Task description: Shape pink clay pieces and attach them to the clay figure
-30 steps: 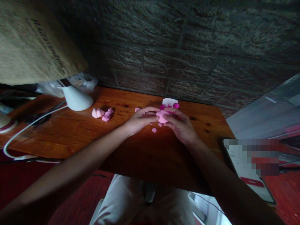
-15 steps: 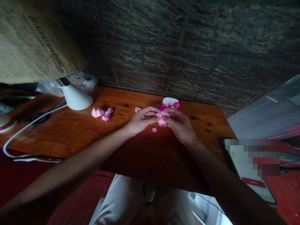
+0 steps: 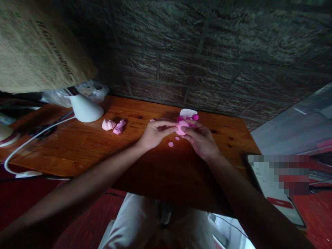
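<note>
Between my hands is a flat, round pink piece of modelling clay point(image 3: 182, 127), raised over the wooden table point(image 3: 124, 152). My left hand point(image 3: 155, 133) pinches its left edge between thumb and fingers. On the other side my right hand point(image 3: 203, 138) grips it, thumb on the near face and fingers behind. Two small flattened pink bits point(image 3: 171, 144) lie on the wood just below the hands. Behind the fingers sits a white piece point(image 3: 188, 112) with darker magenta bits point(image 3: 195, 117) by it, partly covered by my right hand.
Two pink clay lumps point(image 3: 109, 125) rest left of my hands. A white lamp base point(image 3: 88, 109) with a newsprint shade point(image 3: 44, 48) and a white cable stands further left. A stone-patterned wall point(image 3: 168, 69) closes off the back. A partly pixelated device point(image 3: 275, 190) is at the right.
The clay disc has shifted slightly right and up. My left fingers have moved to its edge, showing more of its face. A second small pink bit is now more visible on the table.
</note>
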{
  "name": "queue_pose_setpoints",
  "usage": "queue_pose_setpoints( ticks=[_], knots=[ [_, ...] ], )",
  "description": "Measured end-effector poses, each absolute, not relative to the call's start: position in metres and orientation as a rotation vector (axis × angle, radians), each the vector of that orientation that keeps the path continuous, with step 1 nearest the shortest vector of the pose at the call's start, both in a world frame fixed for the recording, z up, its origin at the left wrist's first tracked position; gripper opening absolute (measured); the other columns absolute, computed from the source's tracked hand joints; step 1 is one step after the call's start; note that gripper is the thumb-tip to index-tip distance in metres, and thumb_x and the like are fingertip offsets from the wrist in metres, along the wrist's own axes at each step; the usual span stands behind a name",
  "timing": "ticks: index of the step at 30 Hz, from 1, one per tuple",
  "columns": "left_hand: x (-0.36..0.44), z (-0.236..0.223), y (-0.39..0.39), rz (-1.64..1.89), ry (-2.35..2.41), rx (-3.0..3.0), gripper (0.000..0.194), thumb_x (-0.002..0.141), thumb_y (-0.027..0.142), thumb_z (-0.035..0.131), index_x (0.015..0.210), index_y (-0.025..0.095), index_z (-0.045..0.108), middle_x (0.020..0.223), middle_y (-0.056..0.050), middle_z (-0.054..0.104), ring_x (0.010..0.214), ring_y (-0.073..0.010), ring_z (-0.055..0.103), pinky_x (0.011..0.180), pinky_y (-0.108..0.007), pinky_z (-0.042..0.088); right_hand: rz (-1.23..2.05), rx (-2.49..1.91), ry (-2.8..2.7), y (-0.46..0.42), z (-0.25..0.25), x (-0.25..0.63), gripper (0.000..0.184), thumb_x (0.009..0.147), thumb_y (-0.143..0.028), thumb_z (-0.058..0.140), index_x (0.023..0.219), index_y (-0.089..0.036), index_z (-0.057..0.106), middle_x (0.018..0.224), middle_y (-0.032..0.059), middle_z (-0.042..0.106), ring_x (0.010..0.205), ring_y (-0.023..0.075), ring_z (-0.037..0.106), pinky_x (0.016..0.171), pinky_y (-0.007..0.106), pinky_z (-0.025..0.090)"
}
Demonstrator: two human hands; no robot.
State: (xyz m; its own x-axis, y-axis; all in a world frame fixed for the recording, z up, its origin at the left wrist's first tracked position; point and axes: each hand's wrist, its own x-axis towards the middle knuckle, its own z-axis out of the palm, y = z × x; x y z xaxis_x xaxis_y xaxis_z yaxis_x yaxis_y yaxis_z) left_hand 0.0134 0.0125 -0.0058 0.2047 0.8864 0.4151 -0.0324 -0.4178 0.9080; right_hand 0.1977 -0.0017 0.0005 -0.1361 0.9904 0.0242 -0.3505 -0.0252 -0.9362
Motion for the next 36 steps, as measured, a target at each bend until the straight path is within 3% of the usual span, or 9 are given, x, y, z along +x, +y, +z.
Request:
queue_pose_setpoints(
  ticks=[8,13,16,20,22,25,27,31,36],
  knots=[
    [0.0127,-0.0055,0.014,1.282,0.833,1.518,0.023,0.074,0.034,0.087,0.091,0.02,0.082,0.098,-0.006,0.081,0.092,-0.0191,0.073,0.093,-0.035,0.055,1.545,-0.885,-1.007,0.0004,-0.0008,0.1984,0.035,0.067,-0.033,0.09,0.099,-0.028,0.076,0.104,0.0008,0.077,0.097,0.02,0.07,0.081,0.034,0.057],
    [0.0121,-0.0066,0.0168,1.207,0.773,1.352,0.028,0.072,0.033,0.088,0.095,0.018,0.08,0.089,-0.004,0.079,0.069,-0.011,0.065,0.064,-0.024,0.049,1.545,-0.909,-0.942,0.0011,0.0023,0.1992,0.03,0.065,-0.039,0.091,0.088,-0.025,0.078,0.099,0.002,0.079,0.103,0.0218,0.07,0.088,0.034,0.056],
    [0.0116,-0.0063,0.018,1.156,0.725,1.22,0.028,0.071,0.031,0.088,0.092,0.016,0.076,0.08,-0.002,0.076,0.061,-0.0077,0.062,0.056,-0.02,0.044,1.538,-0.883,-0.96,0.0004,0.0036,0.1988,0.031,0.06,-0.041,0.094,0.083,-0.027,0.079,0.095,0.0012,0.079,0.099,0.0208,0.07,0.086,0.034,0.057],
    [0.0108,-0.0043,0.0173,1.087,0.685,1.103,0.033,0.067,0.027,0.091,0.087,0.015,0.068,0.079,-0.001,0.074,0.072,-0.0122,0.072,0.059,-0.019,0.048,1.52,-0.898,-1.045,-0.0008,0.0035,0.1993,0.036,0.058,-0.046,0.095,0.085,-0.027,0.079,0.093,0.0006,0.078,0.089,0.0183,0.069,0.082,0.033,0.056],
    [0.0103,-0.0036,0.0169,1.082,0.67,1.069,0.037,0.066,0.024,0.092,0.091,0.015,0.065,0.083,-0.001,0.075,0.077,-0.013,0.074,0.065,-0.02,0.051,1.502,-0.964,-1.077,-0.0018,0.0035,0.1999,0.036,0.061,-0.05,0.092,0.085,-0.027,0.078,0.083,-0.0016,0.074,0.074,0.0134,0.065,0.071,0.029,0.054],
    [0.0103,-0.0034,0.0168,1.09,0.67,1.045,0.043,0.066,0.021,0.092,0.1,0.015,0.066,0.09,-0.003,0.076,0.079,-0.0128,0.074,0.07,-0.022,0.054,1.518,-1.033,-1.126,-0.0038,0.0044,0.1997,0.037,0.069,-0.057,0.086,0.075,-0.023,0.073,0.058,-0.0075,0.057,0.048,0.0064,0.044,0.053,0.024,0.043],
    [0.0112,-0.0036,0.0169,1.094,0.673,1.056,0.044,0.065,0.02,0.092,0.102,0.015,0.069,0.091,-0.003,0.077,0.077,-0.0119,0.072,0.07,-0.022,0.054,1.555,-1.01,-1.15,-0.0048,0.0049,0.1988,0.041,0.071,-0.061,0.083,0.075,-0.023,0.07,0.055,-0.0084,0.054,0.044,0.0054,0.036,0.049,0.024,0.038],
    [0.0133,-0.0046,0.0172,1.129,0.676,1.143,0.036,0.064,0.021,0.092,0.093,0.013,0.073,0.087,-0.003,0.076,0.074,-0.0106,0.069,0.07,-0.023,0.053,1.53,-0.984,-1.165,-0.0041,0.0031,0.197,0.044,0.071,-0.065,0.081,0.081,-0.023,0.073,0.069,-0.0023,0.069,0.051,0.0081,0.046,0.051,0.025,0.036],
    [0.0107,-0.0059,0.0171,1.162,0.697,1.32,0.032,0.067,0.028,0.092,0.088,0.014,0.073,0.085,-0.003,0.075,0.074,-0.0128,0.068,0.076,-0.028,0.055,1.517,-0.956,-1.21,-0.0034,-0.0001,0.1961,0.044,0.069,-0.064,0.083,0.077,-0.022,0.074,0.069,-0.0008,0.071,0.055,0.0091,0.051,0.053,0.025,0.037]
  ],
)
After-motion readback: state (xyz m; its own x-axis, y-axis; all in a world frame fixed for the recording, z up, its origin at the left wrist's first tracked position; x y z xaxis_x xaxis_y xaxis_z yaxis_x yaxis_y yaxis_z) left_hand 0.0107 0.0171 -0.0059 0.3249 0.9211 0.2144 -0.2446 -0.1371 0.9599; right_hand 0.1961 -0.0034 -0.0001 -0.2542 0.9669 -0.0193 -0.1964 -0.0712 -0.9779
